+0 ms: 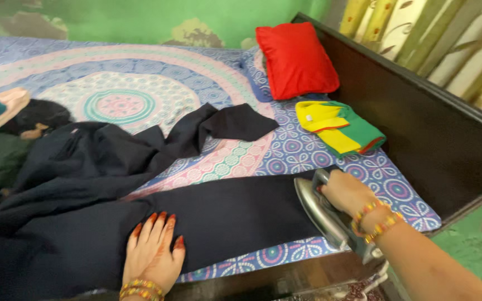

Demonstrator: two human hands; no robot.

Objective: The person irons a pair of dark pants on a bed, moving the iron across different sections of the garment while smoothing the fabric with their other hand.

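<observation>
Red pillow (295,58), folded yellow-green garment (338,127) beyond the iron (322,214).

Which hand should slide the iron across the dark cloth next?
Probably the right hand: it already grips the iron at the edge of the dark cloth. The left hand lies flat on the cloth, holding it down.

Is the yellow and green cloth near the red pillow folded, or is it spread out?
Folded. The yellow and green cloth lies as a compact stack with layered edges on the bedsheet, beside the red pillow.
</observation>
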